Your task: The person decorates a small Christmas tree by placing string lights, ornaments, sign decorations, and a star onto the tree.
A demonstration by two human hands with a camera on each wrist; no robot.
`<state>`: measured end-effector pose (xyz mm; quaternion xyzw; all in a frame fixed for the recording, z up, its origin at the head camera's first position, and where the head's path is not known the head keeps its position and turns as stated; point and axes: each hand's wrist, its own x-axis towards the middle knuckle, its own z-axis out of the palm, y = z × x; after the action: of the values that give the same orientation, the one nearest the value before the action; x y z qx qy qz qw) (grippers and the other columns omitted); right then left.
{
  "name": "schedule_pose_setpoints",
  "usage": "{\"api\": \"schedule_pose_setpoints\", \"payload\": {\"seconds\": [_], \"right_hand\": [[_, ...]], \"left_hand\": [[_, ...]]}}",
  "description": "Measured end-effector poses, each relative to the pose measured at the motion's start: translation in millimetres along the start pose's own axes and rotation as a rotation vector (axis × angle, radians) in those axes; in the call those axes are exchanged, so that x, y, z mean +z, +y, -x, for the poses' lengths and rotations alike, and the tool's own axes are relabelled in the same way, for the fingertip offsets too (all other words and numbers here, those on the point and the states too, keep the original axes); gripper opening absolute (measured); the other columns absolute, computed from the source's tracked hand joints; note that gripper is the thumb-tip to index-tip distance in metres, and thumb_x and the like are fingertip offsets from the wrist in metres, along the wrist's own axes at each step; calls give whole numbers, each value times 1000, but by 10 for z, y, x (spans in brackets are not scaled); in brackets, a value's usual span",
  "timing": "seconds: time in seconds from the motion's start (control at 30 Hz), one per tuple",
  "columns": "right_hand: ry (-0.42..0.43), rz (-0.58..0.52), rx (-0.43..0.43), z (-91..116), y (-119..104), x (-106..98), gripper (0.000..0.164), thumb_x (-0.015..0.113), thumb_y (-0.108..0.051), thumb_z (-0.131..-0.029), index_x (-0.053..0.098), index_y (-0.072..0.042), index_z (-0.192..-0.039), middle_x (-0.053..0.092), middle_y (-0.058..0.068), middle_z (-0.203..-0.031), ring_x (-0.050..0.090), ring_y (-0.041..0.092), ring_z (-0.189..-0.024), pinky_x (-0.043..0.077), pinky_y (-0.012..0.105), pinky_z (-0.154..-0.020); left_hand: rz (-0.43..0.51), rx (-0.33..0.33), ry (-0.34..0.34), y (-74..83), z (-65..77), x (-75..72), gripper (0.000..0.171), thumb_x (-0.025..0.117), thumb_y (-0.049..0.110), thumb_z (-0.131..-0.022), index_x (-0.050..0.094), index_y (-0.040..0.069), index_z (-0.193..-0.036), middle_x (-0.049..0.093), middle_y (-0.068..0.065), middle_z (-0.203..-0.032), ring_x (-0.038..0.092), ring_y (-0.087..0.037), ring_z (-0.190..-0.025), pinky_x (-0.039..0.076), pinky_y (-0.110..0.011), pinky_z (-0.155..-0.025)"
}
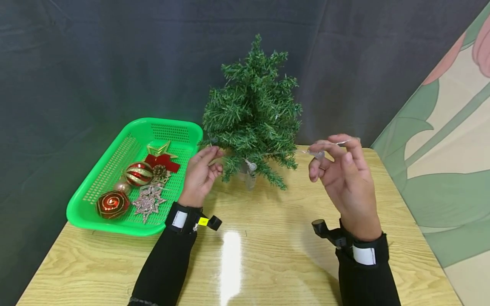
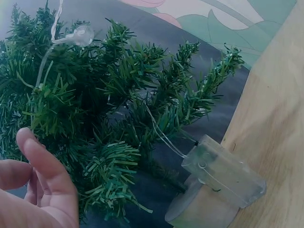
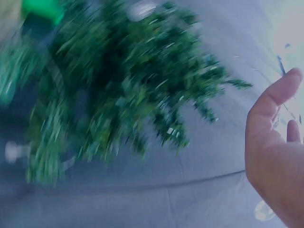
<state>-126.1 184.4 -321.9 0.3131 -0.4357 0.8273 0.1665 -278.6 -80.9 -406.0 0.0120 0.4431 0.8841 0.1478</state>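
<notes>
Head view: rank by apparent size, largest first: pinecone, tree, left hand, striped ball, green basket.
1. Tree and green basket: too close to rank; the tree is taller, the basket wider.
2. Left hand, though nearness to the camera may enlarge it.
3. Striped ball.
4. Pinecone.

Head view: bright, crisp | white glare streaks the tabletop, soft shadow near the right hand | left wrist view: bluish haze, tree fairly clear | right wrist view: tree smearing badly, upper-right corner blown white!
</notes>
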Motion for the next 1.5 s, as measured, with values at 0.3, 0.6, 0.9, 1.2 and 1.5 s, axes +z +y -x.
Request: {"api": "schedule_pose_setpoints", "payload": {"seconds": [0.3, 0.6, 0.9, 1.2, 1.5], "right_hand": [[7, -222, -70, -228, -54, 180, 19, 45, -1, -108, 52, 15, -99, 64, 32, -120, 69, 40, -91, 57, 44, -83], [298, -1, 30, -369, 36, -96, 14, 54, -6, -107, 60, 4, -101, 67, 19, -120, 66, 23, -74, 54, 29, -70], [390, 400, 25, -456, 164, -320, 19, 53, -7, -107, 65, -1, -94, 69, 11, -103, 64, 19, -82, 52, 27, -75], [281, 651, 141, -751, 137, -326, 47, 35, -3, -107, 53, -16, -148, 35, 1, -55, 37, 20, -44, 34, 29, -46], [205, 810, 331, -1156, 93, -381, 52, 34, -5, -106, 50, -26, -151, 53, 4, -75, 27, 16, -44, 20, 32, -43]], "left_hand": [[-167, 287, 58, -71, -109, 81, 9, 60, 10, -105, 61, 2, -103, 62, 0, -63, 52, -9, -39, 45, -21, -38], [-397, 247, 100, -162, -279, -12, 16, 61, 13, -104, 63, -3, -104, 59, -2, -53, 50, -10, -35, 42, -22, -36], [-764, 507, 127, -40, -57, 64, 18, 62, 17, -104, 53, 10, -89, 40, 4, -58, 33, -11, -45, 28, -27, -48], [-751, 874, -33, 377, 468, 410, 18, 60, 8, -102, 52, -2, -90, 48, -2, -67, 37, -13, -54, 31, -25, -53], [-822, 875, -71, 1250, 238, 941, 11, 56, -3, -97, 66, 0, -101, 58, 7, -78, 51, -12, -66, 41, -24, -59]]}}
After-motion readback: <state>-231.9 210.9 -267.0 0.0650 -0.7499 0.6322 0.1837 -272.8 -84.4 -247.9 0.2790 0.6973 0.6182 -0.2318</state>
